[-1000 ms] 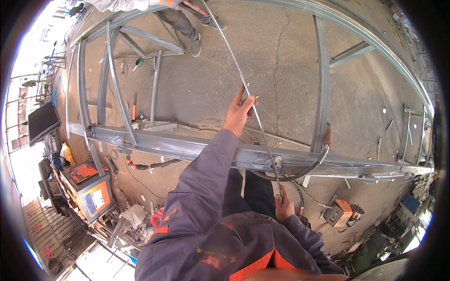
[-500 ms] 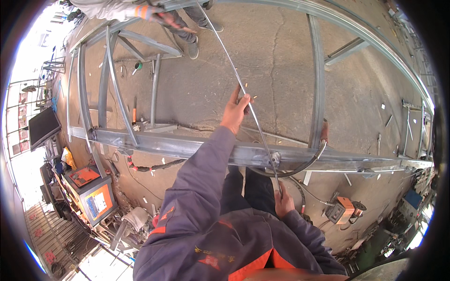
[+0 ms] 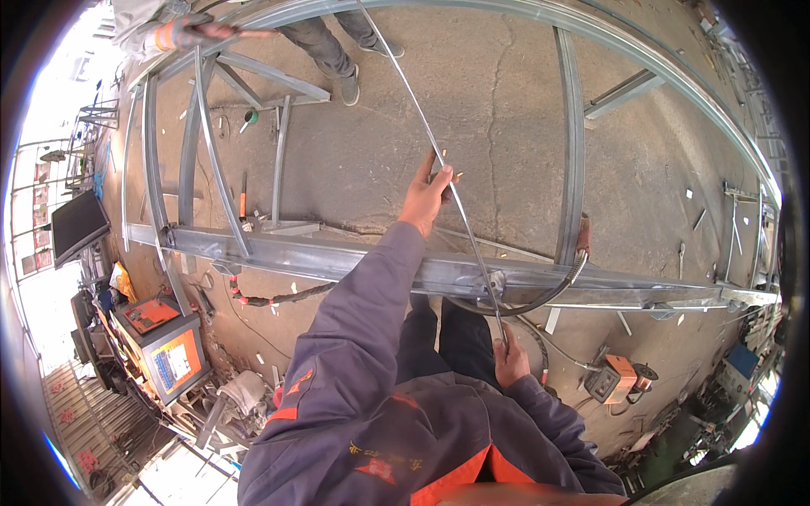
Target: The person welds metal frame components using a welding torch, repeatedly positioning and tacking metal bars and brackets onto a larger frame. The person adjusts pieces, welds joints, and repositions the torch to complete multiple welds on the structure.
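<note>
A long, thin metal bar (image 3: 471, 237) slants across the steel frame, from the top of the view down to my body. Out past the near beam (image 3: 325, 261), my left hand (image 3: 427, 196) is closed around its middle, with the thumb on top. My right hand (image 3: 510, 364) grips the near end, low by my right thigh. Between my two hands the bar passes over the near beam; whether it touches the beam I cannot tell. The far end reaches the curved far rail (image 3: 472, 7).
A co-worker's hand (image 3: 202, 32) is at the frame's far left corner. A welding torch (image 3: 584, 239) with its cable hangs on the near beam. An orange wire feeder (image 3: 614, 378) stands at right, an orange-and-grey machine (image 3: 169, 354) at left. Braces and a cross beam (image 3: 571, 143) divide the frame.
The co-worker's hand and arm have moved left along the far corner of the frame. My hands and the bar have stayed almost in place.
</note>
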Tool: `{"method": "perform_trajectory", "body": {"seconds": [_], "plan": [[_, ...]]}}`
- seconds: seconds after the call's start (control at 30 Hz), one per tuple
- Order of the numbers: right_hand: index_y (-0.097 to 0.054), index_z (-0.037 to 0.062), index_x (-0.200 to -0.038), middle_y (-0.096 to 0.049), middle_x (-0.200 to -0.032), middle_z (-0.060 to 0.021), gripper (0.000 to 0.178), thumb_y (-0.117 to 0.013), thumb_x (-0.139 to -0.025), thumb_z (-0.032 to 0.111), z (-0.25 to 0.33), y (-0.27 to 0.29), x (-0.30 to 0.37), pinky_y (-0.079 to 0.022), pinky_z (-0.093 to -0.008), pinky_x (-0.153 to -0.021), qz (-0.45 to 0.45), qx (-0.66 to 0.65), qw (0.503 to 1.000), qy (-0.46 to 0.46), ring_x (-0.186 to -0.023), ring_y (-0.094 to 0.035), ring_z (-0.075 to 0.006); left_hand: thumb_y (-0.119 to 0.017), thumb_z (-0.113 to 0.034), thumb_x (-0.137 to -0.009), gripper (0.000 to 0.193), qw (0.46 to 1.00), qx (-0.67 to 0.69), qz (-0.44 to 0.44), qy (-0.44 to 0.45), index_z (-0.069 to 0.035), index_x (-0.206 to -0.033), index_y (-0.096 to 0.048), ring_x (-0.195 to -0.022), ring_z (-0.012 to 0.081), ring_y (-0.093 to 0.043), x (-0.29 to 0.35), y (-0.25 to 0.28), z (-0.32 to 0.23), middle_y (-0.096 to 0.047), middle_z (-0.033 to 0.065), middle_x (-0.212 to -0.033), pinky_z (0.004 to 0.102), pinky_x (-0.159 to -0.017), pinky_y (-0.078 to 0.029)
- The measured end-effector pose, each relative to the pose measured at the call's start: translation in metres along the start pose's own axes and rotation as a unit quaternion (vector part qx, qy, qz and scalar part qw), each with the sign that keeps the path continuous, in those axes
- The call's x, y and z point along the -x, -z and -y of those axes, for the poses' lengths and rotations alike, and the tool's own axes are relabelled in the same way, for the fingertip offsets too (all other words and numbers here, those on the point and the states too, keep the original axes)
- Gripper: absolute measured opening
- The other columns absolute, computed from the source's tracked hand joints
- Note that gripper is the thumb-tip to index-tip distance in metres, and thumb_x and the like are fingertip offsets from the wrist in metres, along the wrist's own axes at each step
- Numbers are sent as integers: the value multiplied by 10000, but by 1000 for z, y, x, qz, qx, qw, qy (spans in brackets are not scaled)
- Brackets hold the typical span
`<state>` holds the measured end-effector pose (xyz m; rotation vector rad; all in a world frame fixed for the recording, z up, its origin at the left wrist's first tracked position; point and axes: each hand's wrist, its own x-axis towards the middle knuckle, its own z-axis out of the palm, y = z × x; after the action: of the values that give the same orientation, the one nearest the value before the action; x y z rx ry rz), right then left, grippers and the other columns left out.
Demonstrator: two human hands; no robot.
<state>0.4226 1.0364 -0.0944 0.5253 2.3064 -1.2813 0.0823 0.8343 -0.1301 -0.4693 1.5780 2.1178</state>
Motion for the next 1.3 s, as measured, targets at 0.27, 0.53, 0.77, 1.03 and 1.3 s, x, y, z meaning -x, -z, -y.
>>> {"method": "perform_trajectory", "body": {"seconds": [0.27, 0.53, 0.77, 1.03, 1.3], "plan": [[-506, 60, -1484, -679, -1166, -325, 473, -529, -1060, 268, 11, 6, 0, -526, -492, -921, 26, -16, 998, -48, -1081, -673, -485, -680, -331, -1024, 782, 1000, 3, 6, -10, -79, -1652, -288, -901, 82, -595, 1, -1, -1, -670, 1, -1019, 283, -753, -477], [-501, 49, -1486, -680, -1157, -327, 481, -532, -1063, 276, 10, 6, 1, -527, -488, -918, 31, -8, 998, -52, -1072, -675, -486, -686, -330, -1020, 767, 1000, 12, 10, -10, -102, -1649, -312, -914, 84, -599, 2, 0, -1, -664, 0, -1019, 282, -754, -472], [-506, 37, -1483, -682, -1140, -330, 492, -536, -1068, 299, 2, 1, 1, -528, -496, -904, 22, -4, 998, -51, -1064, -671, -493, -680, -314, -1022, 745, 1000, 10, 7, -2, -131, -1650, -324, -876, 80, -586, 0, 1, -1, -669, -5, -1000, 285, -751, -470], [-498, 51, -1493, -684, -1129, -328, 495, -534, -1068, 303, 1, 1, 1, -529, -502, -890, 24, 3, 999, -48, -1051, -672, -498, -680, -331, -1021, 759, 1000, 11, 12, 6, -128, -1653, -312, -898, 84, -585, 2, 0, -4, -675, 2, -1016, 292, -773, -463], [-498, 63, -1494, -690, -1130, -318, 483, -542, -1064, 277, 4, 2, 1, -533, -494, -894, 20, -3, 999, -46, -1046, -682, -485, -673, -333, -1024, 768, 1000, 1, 11, 2, -111, -1656, -297, -969, 99, -605, 1, 1, -2, -675, 3, -1046, 300, -798, -473]]}}
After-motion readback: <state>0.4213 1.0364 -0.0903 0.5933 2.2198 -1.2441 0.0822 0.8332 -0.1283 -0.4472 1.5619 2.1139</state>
